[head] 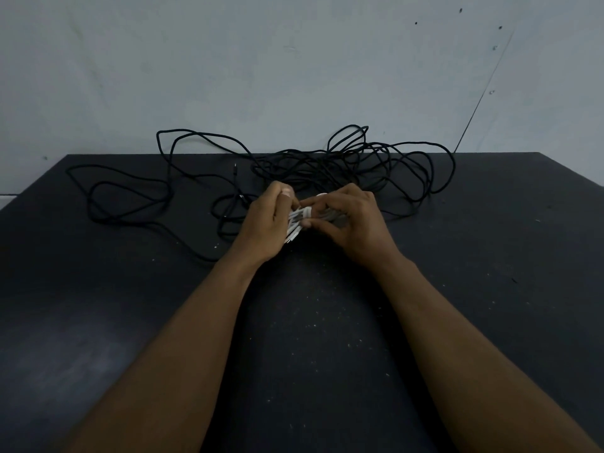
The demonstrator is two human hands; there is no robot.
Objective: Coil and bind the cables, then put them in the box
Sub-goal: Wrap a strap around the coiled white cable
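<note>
Left hand [266, 220] curled round one end of a coiled white cable [295, 222], held just above the dark table [490, 256]. The right hand [349, 220] pinched what looked like a white tie [307, 213] at the coil's middle, though fingers hid most of it. Loose black cables [343, 165] lay tangled behind, near the wall. No box showed. To bind well, the left should squeeze the loops flat while the right draws the wrap snug and fastens it before either grip loosens.

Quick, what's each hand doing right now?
Left hand: closed around the white cable bundle.
Right hand: closed on the same bundle, fingertips pinching its middle.
</note>
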